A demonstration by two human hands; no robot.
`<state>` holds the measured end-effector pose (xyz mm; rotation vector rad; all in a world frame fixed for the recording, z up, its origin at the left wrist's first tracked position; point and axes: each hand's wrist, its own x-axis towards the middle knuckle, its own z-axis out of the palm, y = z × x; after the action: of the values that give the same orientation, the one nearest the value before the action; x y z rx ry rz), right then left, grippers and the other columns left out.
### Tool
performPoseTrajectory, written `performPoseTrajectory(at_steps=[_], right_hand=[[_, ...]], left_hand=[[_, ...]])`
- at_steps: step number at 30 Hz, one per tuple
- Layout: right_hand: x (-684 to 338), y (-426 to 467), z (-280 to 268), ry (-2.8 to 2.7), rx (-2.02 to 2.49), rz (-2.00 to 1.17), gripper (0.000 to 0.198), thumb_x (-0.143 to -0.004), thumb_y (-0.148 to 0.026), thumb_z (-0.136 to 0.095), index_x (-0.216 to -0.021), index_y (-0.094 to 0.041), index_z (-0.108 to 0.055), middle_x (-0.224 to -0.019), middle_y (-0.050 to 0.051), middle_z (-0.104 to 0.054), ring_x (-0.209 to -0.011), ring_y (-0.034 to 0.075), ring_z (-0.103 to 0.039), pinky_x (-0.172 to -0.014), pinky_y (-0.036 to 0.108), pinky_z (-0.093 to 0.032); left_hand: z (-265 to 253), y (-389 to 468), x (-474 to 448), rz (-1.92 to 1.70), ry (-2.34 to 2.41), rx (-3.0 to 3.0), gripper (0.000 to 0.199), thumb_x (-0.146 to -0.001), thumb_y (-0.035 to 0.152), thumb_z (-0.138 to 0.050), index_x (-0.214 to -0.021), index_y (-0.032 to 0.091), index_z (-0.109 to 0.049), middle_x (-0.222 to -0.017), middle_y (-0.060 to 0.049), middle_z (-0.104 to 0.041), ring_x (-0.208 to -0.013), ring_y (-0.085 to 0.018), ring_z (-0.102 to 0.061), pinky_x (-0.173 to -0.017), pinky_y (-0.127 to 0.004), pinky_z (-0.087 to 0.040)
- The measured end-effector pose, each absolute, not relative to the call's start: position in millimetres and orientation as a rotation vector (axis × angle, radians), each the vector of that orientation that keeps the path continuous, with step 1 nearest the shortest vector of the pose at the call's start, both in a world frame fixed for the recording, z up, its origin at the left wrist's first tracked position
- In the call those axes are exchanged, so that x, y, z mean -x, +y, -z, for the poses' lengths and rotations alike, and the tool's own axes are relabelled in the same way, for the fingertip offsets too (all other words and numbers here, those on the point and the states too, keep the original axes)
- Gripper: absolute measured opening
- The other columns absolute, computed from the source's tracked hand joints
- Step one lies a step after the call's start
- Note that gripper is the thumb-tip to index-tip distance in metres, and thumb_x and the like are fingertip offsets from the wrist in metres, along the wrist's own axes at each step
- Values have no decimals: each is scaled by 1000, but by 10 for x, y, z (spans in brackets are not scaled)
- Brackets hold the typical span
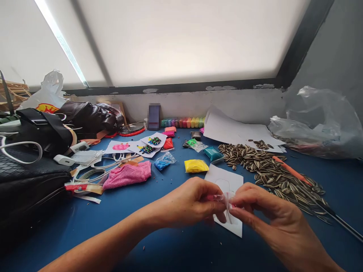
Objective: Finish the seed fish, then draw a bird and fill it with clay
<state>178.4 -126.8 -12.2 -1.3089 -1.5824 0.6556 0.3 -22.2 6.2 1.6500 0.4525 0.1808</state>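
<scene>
My left hand (193, 204) is closed on one side of a small clear plastic bag (227, 207) with something pink inside. Across from it, the fingertips of my right hand (266, 213) pinch the bag's other side. Fingers cover most of the pink content. Below the bag lies a sheet of white paper (237, 181) with a faint drawn outline. Just beyond the paper are a yellow clay packet (196, 166) and a teal packet (213, 154).
Striped sunflower seeds (272, 177) spread over the right side, with an orange-handled tool (292, 170) on them. Left are a pink cloth (127, 175), white cables, decorated paper pieces (146, 149) and black bags (28, 181). Colourful clay packets (184, 122) line the wall.
</scene>
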Motion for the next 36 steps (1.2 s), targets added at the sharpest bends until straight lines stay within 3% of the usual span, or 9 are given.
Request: performPoseTrajectory(at_steps=[4, 9, 13, 22, 31, 36], right_hand=[[-1767, -1269, 119, -1518, 1258, -675, 9, -87, -28, -69, -88, -32, -77, -77, -1, -65, -70, 15, -63, -63, 24, -51], [-1781, -1252, 148, -1495, 1296, -702, 8, -85, -31, -70, -87, -32, -78, -84, 1, -66, -77, 18, -65, -68, 26, -53], [-1771, -1277, 136, -1498, 1346, -796, 10, -85, -36, -70, -82, -28, -75, -78, 1, -67, -71, 17, -62, -64, 26, -52], [-1748, -1296, 87, -1461, 1453, -838, 24, -86, -44, -66, -73, -25, -71, -71, 1, -64, -66, 18, -59, -63, 27, -50], [-1776, -1302, 134, -1671, 1403, -681, 18, -91, -36, -62, -97, -31, -78, -79, 3, -68, -69, 18, -64, -61, 26, -51], [-1770, -1303, 96, -1667, 1453, -620, 18, -90, -37, -61, -93, -28, -77, -77, 2, -71, -65, 18, -64, -58, 25, -52]], left_hand=[[-34, -187, 0, -139, 416, -1542, 26, -87, 39, -67, -86, 13, -66, -55, 5, -54, -48, -9, -55, -53, -18, -41], [6, -144, -3, -100, 326, -1463, 25, -88, 37, -66, -85, 13, -67, -71, -1, -66, -55, -8, -57, -62, -20, -46], [50, -159, 5, -27, 262, -1489, 21, -91, 34, -63, -89, 13, -67, -70, -1, -65, -61, -10, -59, -67, -21, -46], [45, -171, -3, -105, 404, -1555, 12, -84, 25, -67, -85, 13, -65, -71, -1, -62, -60, -9, -54, -59, -19, -43], [78, -182, -29, -131, 454, -1619, 12, -84, 25, -63, -82, 14, -62, -72, -2, -66, -55, -8, -51, -52, -18, -39], [102, -161, -32, -109, 425, -1527, 20, -82, 32, -68, -85, 13, -63, -82, -7, -71, -57, -9, -55, -58, -21, -45]])
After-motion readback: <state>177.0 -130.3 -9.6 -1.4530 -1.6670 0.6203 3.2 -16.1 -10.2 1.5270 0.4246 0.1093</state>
